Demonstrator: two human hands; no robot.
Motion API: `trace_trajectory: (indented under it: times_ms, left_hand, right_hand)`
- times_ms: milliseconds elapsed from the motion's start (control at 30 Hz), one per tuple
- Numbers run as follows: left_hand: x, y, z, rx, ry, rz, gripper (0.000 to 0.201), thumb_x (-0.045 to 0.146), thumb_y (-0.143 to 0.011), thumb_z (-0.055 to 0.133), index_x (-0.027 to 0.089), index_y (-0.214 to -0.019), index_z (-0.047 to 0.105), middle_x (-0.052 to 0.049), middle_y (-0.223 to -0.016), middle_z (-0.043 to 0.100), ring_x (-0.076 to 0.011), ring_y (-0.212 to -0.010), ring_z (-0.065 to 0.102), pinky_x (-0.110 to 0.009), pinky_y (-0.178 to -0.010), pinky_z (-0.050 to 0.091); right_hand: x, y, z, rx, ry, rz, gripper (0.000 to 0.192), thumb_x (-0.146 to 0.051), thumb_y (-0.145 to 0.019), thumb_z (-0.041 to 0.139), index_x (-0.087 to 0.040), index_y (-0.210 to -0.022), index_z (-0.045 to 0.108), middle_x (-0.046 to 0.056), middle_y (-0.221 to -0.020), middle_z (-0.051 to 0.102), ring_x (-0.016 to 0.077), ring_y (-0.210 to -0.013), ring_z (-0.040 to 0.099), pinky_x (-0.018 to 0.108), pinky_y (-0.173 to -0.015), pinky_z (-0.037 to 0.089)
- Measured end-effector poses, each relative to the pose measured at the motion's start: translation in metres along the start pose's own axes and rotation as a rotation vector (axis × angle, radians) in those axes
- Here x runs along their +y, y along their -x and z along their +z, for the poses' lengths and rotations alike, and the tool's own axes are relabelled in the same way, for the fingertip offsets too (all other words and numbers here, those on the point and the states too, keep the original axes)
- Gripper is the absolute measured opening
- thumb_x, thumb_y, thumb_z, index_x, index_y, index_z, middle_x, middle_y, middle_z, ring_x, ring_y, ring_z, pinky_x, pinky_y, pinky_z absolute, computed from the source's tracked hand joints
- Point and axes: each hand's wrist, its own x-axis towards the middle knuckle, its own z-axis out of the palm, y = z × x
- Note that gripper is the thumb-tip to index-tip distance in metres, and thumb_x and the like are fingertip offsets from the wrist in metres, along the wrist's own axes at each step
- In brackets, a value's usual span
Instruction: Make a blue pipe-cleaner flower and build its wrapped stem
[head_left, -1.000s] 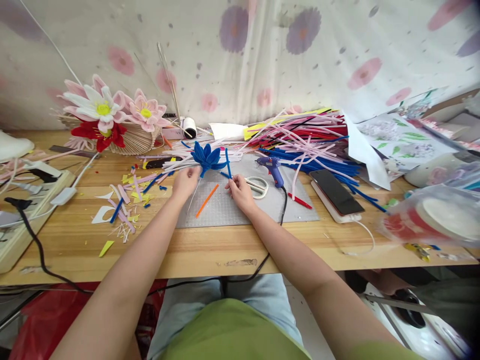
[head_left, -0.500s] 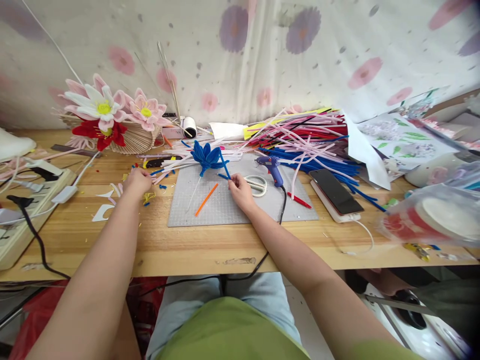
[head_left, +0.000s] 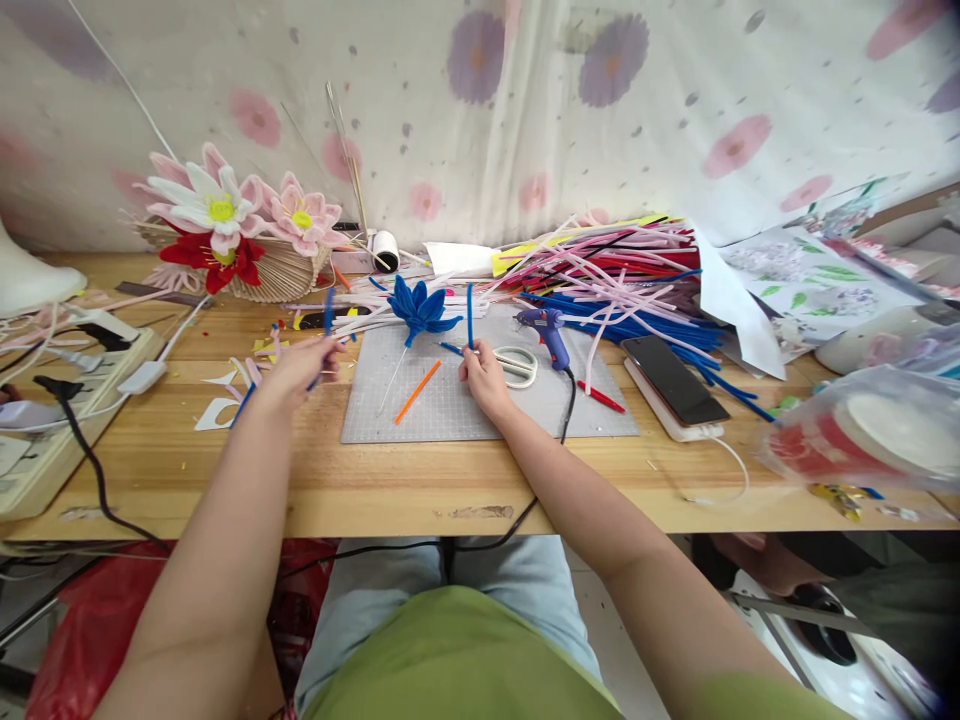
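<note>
My right hand (head_left: 484, 378) pinches an upright blue pipe cleaner (head_left: 470, 312) above the grey cutting mat (head_left: 480, 422). My left hand (head_left: 300, 368), a little blurred, is closed on a short blue pipe cleaner (head_left: 328, 312) that sticks up past its fingers. Between the hands, a blue pipe-cleaner flower (head_left: 420, 308) on a thin wire stem lies over the mat. In front of it rests an orange pipe cleaner (head_left: 418, 392). White-handled scissors (head_left: 519, 368) lie just right of my right hand; their blades are partly hidden.
A purple glue gun (head_left: 547, 335) with a black cord lies on the mat's right. Behind is a pile of coloured pipe cleaners (head_left: 600, 255). A phone (head_left: 675, 380), a bagged cup (head_left: 862, 435), finished flowers (head_left: 217, 215) and a power strip (head_left: 75, 410) stand around.
My left hand has lifted from the scraps and come right, with a blue pipe cleaner in it. The one in my right hand has turned from leaning toward the flower to upright.
</note>
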Motion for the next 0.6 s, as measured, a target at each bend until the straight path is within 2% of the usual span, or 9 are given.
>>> trace_trajectory:
  times_ms: [33, 100, 200, 333, 467, 600]
  left_hand:
    - [0.0, 0.003, 0.015, -0.059, -0.022, -0.072, 0.019, 0.019, -0.074, 0.054, 0.013, -0.058, 0.061, -0.003, -0.05, 0.052, -0.0103, -0.046, 0.048, -0.023, -0.047, 0.043]
    - [-0.001, 0.009, 0.043, -0.104, -0.059, -0.097, 0.015, 0.013, -0.072, 0.056, 0.014, -0.058, 0.061, -0.005, -0.055, 0.057, -0.0104, -0.051, 0.051, -0.02, -0.048, 0.043]
    - [-0.004, 0.015, 0.069, -0.059, -0.082, -0.149, 0.017, 0.009, -0.074, 0.052, 0.013, -0.06, 0.06, -0.004, -0.057, 0.056, -0.0096, -0.05, 0.052, -0.021, -0.051, 0.044]
    - [-0.009, 0.021, 0.076, -0.158, 0.029, -0.26, 0.013, 0.009, -0.077, 0.049, 0.013, -0.069, 0.058, -0.005, -0.062, 0.058, -0.0127, -0.051, 0.057, -0.029, -0.055, 0.049]
    - [-0.012, 0.029, 0.073, -0.235, 0.085, -0.283, 0.013, 0.012, -0.079, 0.05, 0.013, -0.071, 0.059, -0.006, -0.061, 0.06, -0.0102, -0.046, 0.054, -0.022, -0.045, 0.044]
    - [-0.01, 0.035, 0.077, -0.269, 0.158, -0.27, 0.019, 0.016, -0.083, 0.047, 0.011, -0.07, 0.06, -0.003, -0.054, 0.056, -0.0066, -0.042, 0.049, -0.017, -0.04, 0.038]
  right_hand:
    - [-0.002, 0.001, 0.0, -0.015, 0.027, -0.044, 0.025, -0.039, -0.084, 0.032, -0.022, -0.081, 0.051, -0.004, -0.059, 0.053, 0.0129, -0.06, 0.051, 0.025, -0.064, 0.038]
    - [-0.006, 0.005, 0.0, -0.035, 0.107, -0.155, 0.028, -0.038, -0.083, 0.036, -0.02, -0.071, 0.055, -0.001, -0.068, 0.057, 0.0133, -0.069, 0.052, 0.026, -0.07, 0.039]
    - [-0.009, 0.009, 0.001, -0.119, 0.195, -0.208, 0.027, -0.036, -0.08, 0.042, -0.02, -0.067, 0.06, 0.001, -0.07, 0.057, 0.0138, -0.072, 0.052, 0.026, -0.07, 0.038]
    - [-0.009, 0.011, 0.008, -0.308, 0.128, -0.085, 0.025, -0.035, -0.078, 0.045, -0.019, -0.068, 0.061, -0.003, -0.054, 0.052, 0.0106, -0.054, 0.047, 0.023, -0.056, 0.035]
    - [-0.015, 0.011, 0.017, -0.474, -0.095, -0.019, 0.015, -0.031, -0.074, 0.051, -0.017, -0.073, 0.055, -0.004, -0.051, 0.055, 0.0076, -0.047, 0.045, 0.019, -0.048, 0.032]
    - [-0.025, 0.009, 0.023, -0.63, -0.244, 0.08, 0.029, -0.041, -0.079, 0.047, -0.017, -0.063, 0.05, -0.002, -0.051, 0.059, 0.0046, -0.039, 0.039, 0.018, -0.042, 0.029]
